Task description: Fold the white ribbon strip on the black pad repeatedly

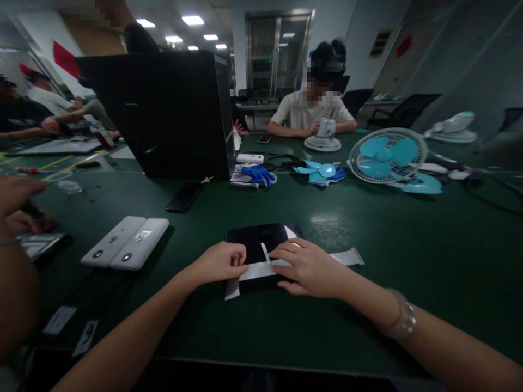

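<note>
A flat black panel [249, 237] lies on the green table in front of me. Across it runs a flat white ribbon cable [256, 270], folded down at its left end and with a connector at its right end. My left hand [223, 262] has curled fingers, and its thumb presses on the cable near the fold. Over the right part of the cable lies my right hand [306, 267], fingers stretched and apart, the fingertips at a narrow white strip [265, 252] that stands across the cable. The right hand hides part of the cable.
Two white power banks [126, 243] lie to the left, a phone [183, 197] beyond them. A large black case [163, 114] stands behind. Blue gloves [258, 175], a blue fan blade [317, 171] and a fan [388, 155] lie farther back. A person [314, 103] sits opposite; others are at left.
</note>
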`<state>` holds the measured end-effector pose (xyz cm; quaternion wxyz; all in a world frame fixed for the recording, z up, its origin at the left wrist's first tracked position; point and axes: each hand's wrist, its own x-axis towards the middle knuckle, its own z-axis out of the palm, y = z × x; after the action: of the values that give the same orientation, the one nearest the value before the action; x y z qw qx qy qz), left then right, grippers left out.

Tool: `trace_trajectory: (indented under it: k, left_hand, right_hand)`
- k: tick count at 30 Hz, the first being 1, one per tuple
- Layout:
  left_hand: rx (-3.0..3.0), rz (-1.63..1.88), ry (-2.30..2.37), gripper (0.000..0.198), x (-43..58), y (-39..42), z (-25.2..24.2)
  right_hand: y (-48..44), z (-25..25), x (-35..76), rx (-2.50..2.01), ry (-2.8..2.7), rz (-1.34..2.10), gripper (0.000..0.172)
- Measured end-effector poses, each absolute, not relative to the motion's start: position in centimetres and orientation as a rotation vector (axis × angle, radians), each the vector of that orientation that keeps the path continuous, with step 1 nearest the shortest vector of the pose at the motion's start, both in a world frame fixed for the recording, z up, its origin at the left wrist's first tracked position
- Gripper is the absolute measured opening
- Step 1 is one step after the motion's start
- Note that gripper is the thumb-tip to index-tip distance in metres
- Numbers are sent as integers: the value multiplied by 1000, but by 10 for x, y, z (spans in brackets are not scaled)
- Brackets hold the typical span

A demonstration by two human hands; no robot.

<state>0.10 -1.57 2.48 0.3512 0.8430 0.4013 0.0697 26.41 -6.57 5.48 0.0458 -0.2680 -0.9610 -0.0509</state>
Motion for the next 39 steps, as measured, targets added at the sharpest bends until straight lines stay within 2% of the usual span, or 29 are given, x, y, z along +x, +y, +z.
trace_trajectory:
  k: [3, 7, 12, 18, 26, 34, 39]
  left_hand:
    - [2073, 302, 1018, 20, -1, -13, 18]
    - [1964, 439, 1049, 24, -1, -9, 13]
    - [1900, 517, 1098, 23, 0, -7, 13]
    - [1898, 526, 1134, 23, 0, -6, 11]
    - [1904, 580, 1113, 24, -1, -6, 11]
    - [1858, 542, 1131, 24, -2, -6, 17]
    - [1807, 525, 1080, 26, -4, -6, 18]
  right_hand:
    - [-63, 52, 268, -827, -2908, -108, 38]
    - [-56, 46, 275, -924, -2817, 47, 49]
    - [-53, 42, 280, -973, -2778, 201, 49]
    - [-53, 39, 280, -1024, -2773, 261, 67]
    - [-51, 42, 283, -1081, -2752, 222, 66]
    - [-25, 48, 328, -1557, -2673, 95, 77]
    - [6, 36, 392, -1956, -2415, 90, 81]
